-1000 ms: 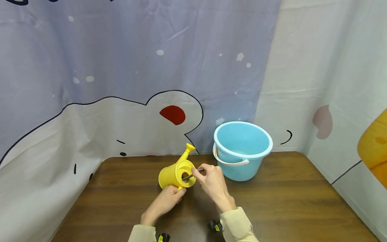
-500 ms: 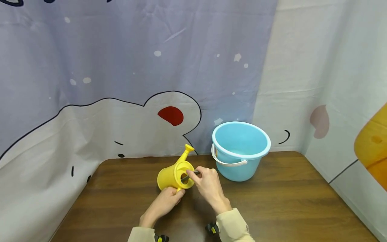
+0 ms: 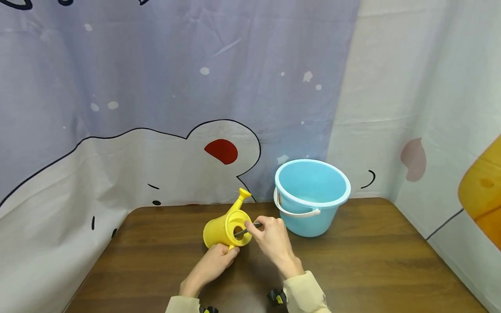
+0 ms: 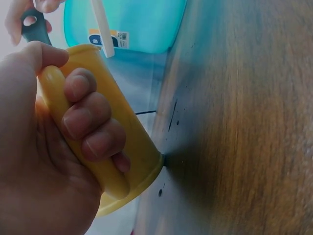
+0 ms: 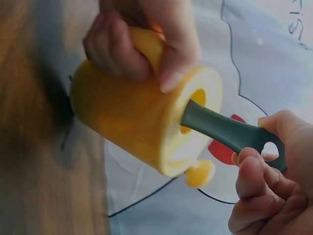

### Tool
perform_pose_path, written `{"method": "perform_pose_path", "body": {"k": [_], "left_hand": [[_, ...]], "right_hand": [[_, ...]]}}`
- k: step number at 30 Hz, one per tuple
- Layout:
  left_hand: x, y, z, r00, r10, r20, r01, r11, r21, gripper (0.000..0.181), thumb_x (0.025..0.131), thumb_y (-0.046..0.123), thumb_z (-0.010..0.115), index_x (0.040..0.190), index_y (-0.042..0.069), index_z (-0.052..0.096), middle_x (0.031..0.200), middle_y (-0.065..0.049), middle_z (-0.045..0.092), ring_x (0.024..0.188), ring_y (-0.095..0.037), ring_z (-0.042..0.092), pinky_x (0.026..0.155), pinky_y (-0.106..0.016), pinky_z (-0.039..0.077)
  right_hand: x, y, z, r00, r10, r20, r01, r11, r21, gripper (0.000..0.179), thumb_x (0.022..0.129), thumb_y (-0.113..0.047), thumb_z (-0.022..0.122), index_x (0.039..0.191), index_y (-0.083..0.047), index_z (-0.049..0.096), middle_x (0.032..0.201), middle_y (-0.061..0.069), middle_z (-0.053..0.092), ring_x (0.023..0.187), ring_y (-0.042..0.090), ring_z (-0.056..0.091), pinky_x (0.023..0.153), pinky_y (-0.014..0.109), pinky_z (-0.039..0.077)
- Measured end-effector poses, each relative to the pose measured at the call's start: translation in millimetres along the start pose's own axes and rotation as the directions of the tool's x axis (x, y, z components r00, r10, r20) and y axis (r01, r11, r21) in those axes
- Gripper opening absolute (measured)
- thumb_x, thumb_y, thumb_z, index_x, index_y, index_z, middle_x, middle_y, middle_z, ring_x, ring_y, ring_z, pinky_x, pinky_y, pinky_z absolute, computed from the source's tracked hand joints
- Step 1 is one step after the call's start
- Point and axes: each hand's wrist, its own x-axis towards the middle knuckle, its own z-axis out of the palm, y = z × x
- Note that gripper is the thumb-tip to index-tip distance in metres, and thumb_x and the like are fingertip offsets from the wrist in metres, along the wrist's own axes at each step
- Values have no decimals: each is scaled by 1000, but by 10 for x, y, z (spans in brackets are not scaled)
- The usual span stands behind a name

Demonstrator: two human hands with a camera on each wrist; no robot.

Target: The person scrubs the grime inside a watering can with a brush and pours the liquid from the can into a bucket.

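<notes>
The yellow watering can tilts over the table with its round opening facing right and its spout pointing up. My left hand grips the can's handle, fingers curled round it. A dark green handle with a heart-shaped hole at its end runs into the opening. Between thumb and fingers, my right hand pinches the holed end of that handle. The tool's other end is hidden inside the can, so its kind cannot be told.
A light blue bucket with a white bail handle stands behind my right hand, near the table's back edge. The brown wooden table meets a printed curtain at the back.
Both hands keep their holds on the can and the green handle. The right hand has shifted slightly, with the handle going a little deeper, then back. The view has moved slightly.
</notes>
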Motion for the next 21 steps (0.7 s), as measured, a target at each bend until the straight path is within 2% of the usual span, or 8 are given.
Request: {"method": "perform_pose_path", "body": {"k": [6,11,19,21], "left_hand": [[3,-8,4,1000,2,-3,-2,1000,13,50,100,28,52,52,16,42,46,12,33,41,-6,25,41,-23,20],[-1,-11,10,1000,15,-6,-15,1000,21,51,100,30,52,52,17,41,46,12,33,41,-5,24,40,-23,20],[-17,-3,5,1000,6,14,-6,1000,-9,52,100,34,50,53,16,41,45,12,32,41,-6,23,40,-22,20],[-17,0,-2,1000,6,15,-5,1000,-11,52,100,35,50,53,15,41,46,12,32,41,-6,23,40,-22,20]], "right_hand": [[17,31,-76,1000,6,-25,-7,1000,-10,27,87,-31,73,65,-17,66,52,-12,48,48,5,39,46,23,36],[2,52,-12,999,-18,-26,17,999,-28,25,88,-33,72,69,-17,69,55,-12,52,49,5,41,46,23,37],[-68,55,169,999,26,48,-24,999,-32,29,92,-41,66,83,-14,74,61,-9,58,50,7,44,49,24,40],[-68,59,189,997,34,63,-33,999,-25,30,93,-41,64,83,-14,73,61,-9,56,51,7,43,49,24,40]]}}
